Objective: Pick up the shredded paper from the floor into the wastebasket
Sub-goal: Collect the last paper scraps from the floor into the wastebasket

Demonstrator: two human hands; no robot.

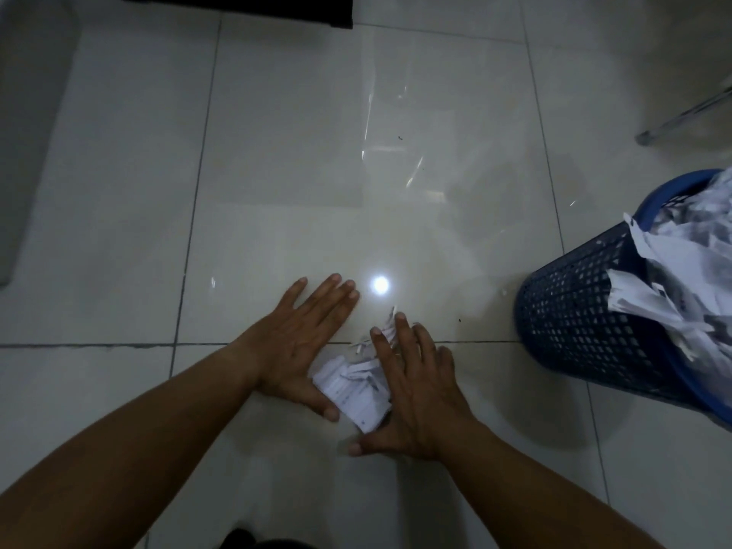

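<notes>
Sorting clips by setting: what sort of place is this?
Probably an office: glossy pale tiled floor, blue plastic mesh wastebasket stuffed with shredded white paper, metal furniture leg.

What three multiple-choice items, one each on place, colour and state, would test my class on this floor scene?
1. Where is the loose shredded paper?
A. between both hands
B. on a chair
C. under the wastebasket

2. What colour is the wastebasket?
A. red
B. blue
C. yellow

3. What state is the wastebasket in?
A. empty
B. lidded
C. holding paper that spills over its rim

Key: 1 A, the left hand and right hand flank the pile on the floor; 2 B, its mesh wall is blue; 3 C, white scraps hang over the edge.
</notes>
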